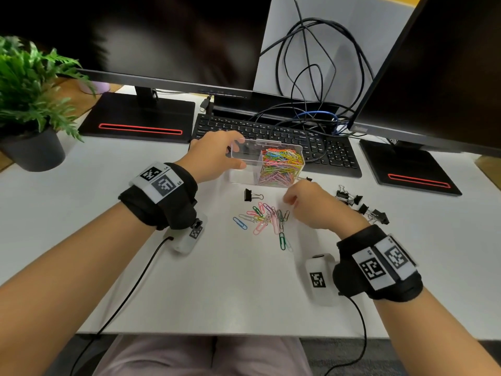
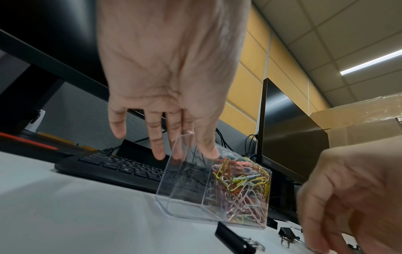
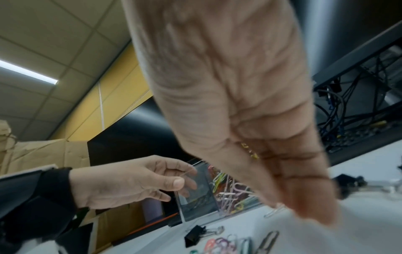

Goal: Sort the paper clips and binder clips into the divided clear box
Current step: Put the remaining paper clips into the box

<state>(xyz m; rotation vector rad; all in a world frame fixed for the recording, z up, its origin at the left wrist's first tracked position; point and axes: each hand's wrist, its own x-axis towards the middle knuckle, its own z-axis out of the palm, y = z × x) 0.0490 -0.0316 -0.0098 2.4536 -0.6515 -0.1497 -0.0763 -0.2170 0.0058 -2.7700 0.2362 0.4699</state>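
Observation:
The clear divided box (image 1: 244, 172) stands tilted on the white table, in front of the keyboard. My left hand (image 1: 235, 154) pinches its left end wall between thumb and fingers (image 3: 176, 182). Its left compartment (image 2: 185, 189) is empty and its right one is packed with coloured paper clips (image 1: 282, 165). Loose paper clips (image 1: 265, 219) lie scattered below the box. My right hand (image 1: 291, 200) hovers over them with bunched fingers, a yellow clip (image 3: 250, 152) showing between thumb and fingers. One black binder clip (image 1: 250, 195) lies left of that hand, and several binder clips (image 1: 360, 204) lie to its right.
A black keyboard (image 1: 271, 134) lies just behind the box, under two monitors with black bases (image 1: 135, 118) (image 1: 406, 169). Tangled cables (image 1: 320, 77) hang at the back. A potted plant (image 1: 29, 104) stands far left. The table's front edge (image 1: 217, 335) is near my lap.

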